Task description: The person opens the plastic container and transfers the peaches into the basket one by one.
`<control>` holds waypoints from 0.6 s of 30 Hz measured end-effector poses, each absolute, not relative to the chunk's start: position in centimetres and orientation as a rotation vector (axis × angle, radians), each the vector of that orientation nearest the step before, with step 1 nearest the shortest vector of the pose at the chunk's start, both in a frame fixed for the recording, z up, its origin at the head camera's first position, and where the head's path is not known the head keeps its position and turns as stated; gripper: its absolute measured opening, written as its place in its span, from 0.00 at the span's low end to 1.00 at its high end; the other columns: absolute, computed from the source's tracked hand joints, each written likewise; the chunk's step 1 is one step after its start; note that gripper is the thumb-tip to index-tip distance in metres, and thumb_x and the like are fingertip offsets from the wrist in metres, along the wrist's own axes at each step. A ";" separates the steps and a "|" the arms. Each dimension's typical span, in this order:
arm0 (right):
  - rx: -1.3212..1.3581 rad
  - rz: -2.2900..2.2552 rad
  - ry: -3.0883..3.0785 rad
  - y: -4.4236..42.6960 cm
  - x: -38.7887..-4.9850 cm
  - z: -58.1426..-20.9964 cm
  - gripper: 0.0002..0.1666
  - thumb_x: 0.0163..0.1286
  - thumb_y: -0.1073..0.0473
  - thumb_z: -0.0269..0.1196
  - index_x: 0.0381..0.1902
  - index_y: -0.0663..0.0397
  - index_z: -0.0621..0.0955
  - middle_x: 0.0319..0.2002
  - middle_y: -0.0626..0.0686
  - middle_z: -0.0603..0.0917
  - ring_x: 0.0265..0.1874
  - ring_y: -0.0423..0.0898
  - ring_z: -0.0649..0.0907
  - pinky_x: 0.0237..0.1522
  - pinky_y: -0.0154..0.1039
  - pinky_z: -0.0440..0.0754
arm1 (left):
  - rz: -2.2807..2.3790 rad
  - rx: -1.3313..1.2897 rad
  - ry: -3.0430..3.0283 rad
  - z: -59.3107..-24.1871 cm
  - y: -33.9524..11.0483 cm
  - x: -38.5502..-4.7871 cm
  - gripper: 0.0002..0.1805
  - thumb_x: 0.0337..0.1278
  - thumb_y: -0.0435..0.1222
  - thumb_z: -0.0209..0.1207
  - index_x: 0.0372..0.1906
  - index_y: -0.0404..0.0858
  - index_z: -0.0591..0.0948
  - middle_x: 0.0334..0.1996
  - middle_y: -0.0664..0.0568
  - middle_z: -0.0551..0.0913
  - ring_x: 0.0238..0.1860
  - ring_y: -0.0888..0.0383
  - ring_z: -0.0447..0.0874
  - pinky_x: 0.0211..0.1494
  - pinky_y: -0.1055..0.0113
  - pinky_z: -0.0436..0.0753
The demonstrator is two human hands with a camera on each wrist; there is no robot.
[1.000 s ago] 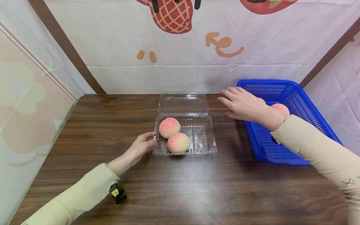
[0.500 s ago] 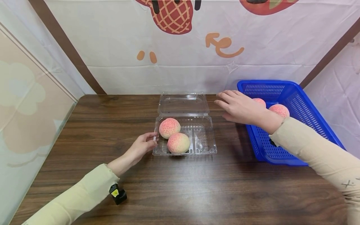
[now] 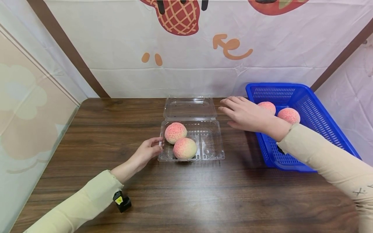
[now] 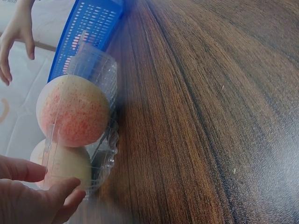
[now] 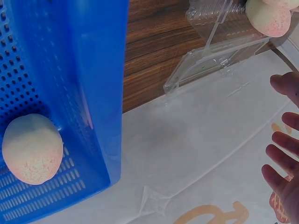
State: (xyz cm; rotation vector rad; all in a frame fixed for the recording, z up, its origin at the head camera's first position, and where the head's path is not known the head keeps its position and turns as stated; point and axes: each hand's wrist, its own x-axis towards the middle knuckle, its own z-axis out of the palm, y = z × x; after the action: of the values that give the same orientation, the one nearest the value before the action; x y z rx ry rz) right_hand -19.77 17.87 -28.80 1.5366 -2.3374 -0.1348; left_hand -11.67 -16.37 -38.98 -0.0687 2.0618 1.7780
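Note:
A clear plastic clamshell container (image 3: pixel 210 142) lies with its lid folded back toward the wall. Two pink-and-cream peaches (image 3: pixel 185 148) sit in its left half, touching each other. My left hand (image 3: pixel 142 154) holds the container's left edge; in the left wrist view, thumb and fingers (image 4: pixel 32 173) lie on either side of the wall. My right hand (image 3: pixel 246 114) hovers, holding nothing, between the container and a blue basket (image 3: pixel 278 158), with fingers spread in the right wrist view. Two more peaches (image 3: pixel 288 115) are visible inside the basket, one partly covered by the right arm.
The brown wooden table (image 3: pixel 186 197) carries everything. A white printed cloth (image 3: pixel 186 77) hangs behind its back edge, and another cloth panel (image 3: pixel 32 106) stands along the left. The basket's high wall (image 5: pixel 100 93) rises beside the right hand.
My right hand drifts slightly left and nearer, away from the basket, uncovering more of the peaches in it. My left hand and the container stay in place.

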 end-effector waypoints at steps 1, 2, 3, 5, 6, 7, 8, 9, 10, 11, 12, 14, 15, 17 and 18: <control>1.542 -0.131 -2.339 17.8 -19.7 -28.8 0.32 0.49 0.55 0.68 0.50 0.65 0.74 0.50 0.64 0.73 0.50 0.59 0.71 0.51 0.52 0.71 | 1.778 -0.071 2.063 -39.0 -16.4 -11.7 0.25 0.60 0.24 0.41 0.62 0.18 0.56 0.56 0.28 0.65 0.53 0.48 0.68 0.62 0.53 0.67; 1.547 -0.128 -2.336 17.7 -19.7 -28.9 0.32 0.49 0.55 0.68 0.50 0.65 0.74 0.50 0.64 0.73 0.50 0.59 0.72 0.51 0.52 0.71 | 1.779 -0.073 2.063 -39.0 -16.4 -11.7 0.25 0.60 0.24 0.41 0.61 0.18 0.56 0.56 0.28 0.65 0.53 0.48 0.68 0.62 0.54 0.67; 1.553 -0.123 -2.331 17.7 -19.7 -28.9 0.32 0.49 0.55 0.69 0.50 0.65 0.74 0.50 0.64 0.73 0.49 0.59 0.72 0.52 0.52 0.71 | 1.777 -0.072 2.065 -39.0 -16.4 -11.7 0.25 0.60 0.24 0.41 0.61 0.18 0.56 0.56 0.28 0.65 0.53 0.48 0.68 0.62 0.54 0.67; 1.559 -0.118 -2.317 17.6 -19.7 -29.0 0.32 0.48 0.55 0.69 0.49 0.65 0.74 0.49 0.64 0.74 0.49 0.59 0.72 0.51 0.52 0.71 | 1.777 -0.073 2.065 -39.0 -16.4 -11.7 0.25 0.59 0.24 0.41 0.61 0.18 0.56 0.56 0.28 0.65 0.53 0.48 0.68 0.61 0.55 0.68; 1.563 -0.114 -2.309 17.5 -19.6 -29.0 0.32 0.48 0.55 0.69 0.49 0.65 0.74 0.49 0.64 0.74 0.49 0.59 0.72 0.52 0.52 0.71 | 1.777 -0.072 2.064 -39.0 -16.4 -11.7 0.25 0.59 0.24 0.41 0.61 0.18 0.56 0.56 0.28 0.65 0.53 0.48 0.68 0.61 0.56 0.68; 1.566 -0.111 -2.302 17.4 -19.6 -29.0 0.32 0.48 0.55 0.69 0.49 0.65 0.74 0.49 0.63 0.74 0.49 0.59 0.72 0.52 0.52 0.71 | 1.777 -0.069 2.064 -39.1 -16.4 -11.7 0.25 0.59 0.24 0.41 0.61 0.18 0.56 0.56 0.28 0.65 0.53 0.48 0.68 0.61 0.57 0.69; 1.570 -0.109 -2.297 17.4 -19.6 -29.1 0.32 0.48 0.55 0.69 0.49 0.65 0.74 0.49 0.63 0.74 0.49 0.59 0.72 0.52 0.51 0.71 | 1.777 -0.066 2.065 -39.1 -16.4 -11.7 0.25 0.59 0.24 0.41 0.61 0.18 0.56 0.56 0.28 0.65 0.53 0.48 0.68 0.60 0.58 0.69; 1.574 -0.107 -2.293 17.3 -19.6 -29.1 0.32 0.47 0.56 0.69 0.49 0.65 0.74 0.49 0.63 0.74 0.49 0.59 0.72 0.52 0.51 0.71 | 1.777 -0.063 2.066 -39.1 -16.4 -11.7 0.25 0.59 0.24 0.41 0.61 0.18 0.56 0.56 0.28 0.65 0.52 0.49 0.68 0.60 0.59 0.70; 1.578 -0.104 -2.289 17.2 -19.6 -29.1 0.32 0.47 0.56 0.70 0.49 0.65 0.74 0.48 0.63 0.74 0.49 0.59 0.72 0.52 0.51 0.71 | 1.778 -0.063 2.066 -39.1 -16.4 -11.7 0.25 0.59 0.24 0.41 0.61 0.18 0.56 0.56 0.28 0.65 0.52 0.49 0.68 0.59 0.60 0.70; 1.581 -0.100 -2.287 17.2 -19.5 -29.2 0.32 0.47 0.56 0.70 0.49 0.65 0.74 0.48 0.63 0.74 0.49 0.59 0.72 0.52 0.51 0.71 | 1.778 -0.061 2.067 -39.1 -16.4 -11.7 0.25 0.58 0.24 0.41 0.61 0.18 0.56 0.56 0.28 0.65 0.52 0.49 0.68 0.59 0.61 0.71; 1.585 -0.095 -2.285 17.1 -19.5 -29.2 0.32 0.46 0.56 0.70 0.49 0.65 0.74 0.48 0.63 0.74 0.49 0.58 0.72 0.53 0.51 0.71 | 1.777 -0.060 2.069 -39.1 -16.4 -11.7 0.25 0.58 0.24 0.41 0.61 0.18 0.56 0.56 0.28 0.65 0.52 0.49 0.68 0.59 0.62 0.71; 1.591 -0.088 -2.286 17.0 -19.5 -29.2 0.32 0.47 0.56 0.70 0.49 0.65 0.74 0.48 0.62 0.74 0.49 0.58 0.72 0.53 0.50 0.71 | 1.783 -0.053 2.067 -39.1 -16.4 -11.7 0.25 0.58 0.24 0.41 0.61 0.18 0.56 0.55 0.28 0.65 0.52 0.50 0.68 0.59 0.61 0.71; 1.592 -0.086 -2.284 17.0 -19.5 -29.2 0.32 0.47 0.56 0.69 0.49 0.65 0.74 0.48 0.62 0.74 0.49 0.58 0.72 0.53 0.50 0.71 | 1.786 -0.051 2.065 -39.1 -16.4 -11.7 0.25 0.58 0.24 0.41 0.61 0.18 0.56 0.55 0.28 0.65 0.52 0.50 0.68 0.59 0.61 0.71; 1.593 -0.083 -2.281 16.9 -19.4 -29.3 0.31 0.47 0.57 0.69 0.48 0.65 0.74 0.48 0.62 0.74 0.48 0.58 0.72 0.52 0.50 0.71 | 1.793 -0.045 2.061 -39.1 -16.3 -11.7 0.25 0.58 0.23 0.41 0.61 0.17 0.56 0.55 0.28 0.65 0.52 0.51 0.69 0.60 0.59 0.70; 1.594 -0.083 -2.279 16.8 -19.4 -29.3 0.31 0.47 0.57 0.69 0.48 0.65 0.74 0.48 0.62 0.74 0.48 0.58 0.72 0.52 0.50 0.71 | 1.797 -0.043 2.058 -39.1 -16.3 -11.7 0.26 0.58 0.23 0.41 0.61 0.17 0.55 0.55 0.28 0.64 0.52 0.52 0.69 0.60 0.59 0.70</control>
State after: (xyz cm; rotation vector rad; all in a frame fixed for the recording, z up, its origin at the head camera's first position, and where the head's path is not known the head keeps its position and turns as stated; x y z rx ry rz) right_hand -19.36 16.84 -29.30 1.5942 -2.2787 -0.0832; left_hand -11.71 -16.30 -39.11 -0.0425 2.0584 1.7966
